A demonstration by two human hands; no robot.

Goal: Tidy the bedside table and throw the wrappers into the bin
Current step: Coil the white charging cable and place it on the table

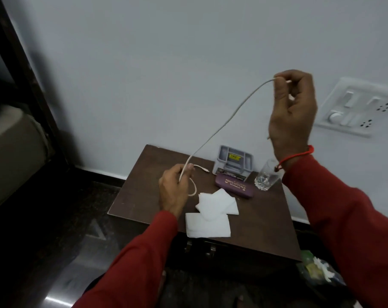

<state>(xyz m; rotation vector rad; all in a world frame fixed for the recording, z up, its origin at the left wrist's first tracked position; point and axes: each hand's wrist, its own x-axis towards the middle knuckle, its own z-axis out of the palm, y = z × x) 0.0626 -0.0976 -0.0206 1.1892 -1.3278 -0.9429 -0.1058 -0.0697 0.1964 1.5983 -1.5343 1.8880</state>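
Observation:
A white charging cable (224,126) stretches in the air between both hands. My right hand (293,114) is raised in front of the wall and pinches one end. My left hand (174,188) hovers over the left part of the dark wooden bedside table (264,223) and grips the cable near its other end, whose plug (206,170) sticks out to the right. A small loop of cable hangs below that hand. Three white tissues (213,211) lie overlapping near the table's front edge.
At the back of the table stand a grey plastic tray (234,160), a purple spectacle case (234,186) and an empty drinking glass (266,177). A switchboard (357,107) is on the wall to the right. A bin with wrappers (317,271) sits low at the table's right. A bed corner is at left.

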